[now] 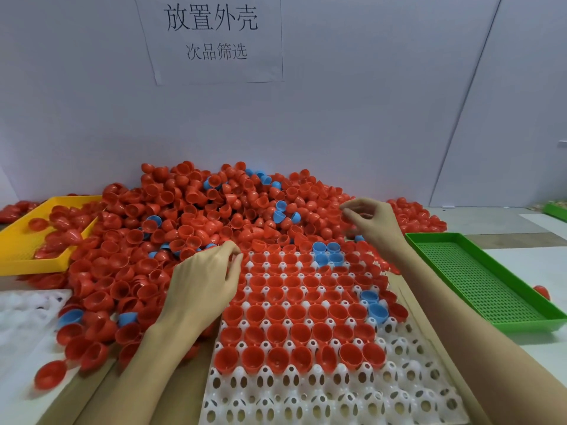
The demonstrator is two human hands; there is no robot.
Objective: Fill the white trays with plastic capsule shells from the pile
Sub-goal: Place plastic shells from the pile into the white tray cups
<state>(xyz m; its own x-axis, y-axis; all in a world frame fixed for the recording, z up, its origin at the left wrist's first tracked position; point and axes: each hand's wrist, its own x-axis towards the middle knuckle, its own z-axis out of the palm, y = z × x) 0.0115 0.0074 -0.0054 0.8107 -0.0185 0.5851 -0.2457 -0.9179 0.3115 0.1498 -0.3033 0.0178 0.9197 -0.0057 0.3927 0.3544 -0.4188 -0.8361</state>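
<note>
White tray (337,391) lies at near centre on a brown cardboard sheet (411,305), running from the near edge up into the pile. We count its far rows filled with red shells, open side up; the nearest rows are bare cups with holes. Blue shells in the tray (328,254) sit in a small cluster at the far end, and two more at the right edge midway.

The pile of capsule shells (196,216) spreads behind and to the left of the tray, against the white wall (368,118). Mostly red, a scatter of blue among them. It spills over the tray's far edge and down along its left side.

Left hand (204,283) hovers at the tray's far left corner, palm down, fingers curled with tips drawn toward the thumb; we cannot tell whether it holds a shell. Right hand (369,220) is raised over the pile's right flank, beyond the tray's far right corner, thumb and fingertips pinched together; anything between them is too small for us to make out.

Yellow tray (27,240) at far left, partly buried, red shells in it. Green perforated tray (478,277) to the right of the white one. A second white tray (27,311) lies at the left edge. Paper sign with printed characters (211,35) on the wall above.
</note>
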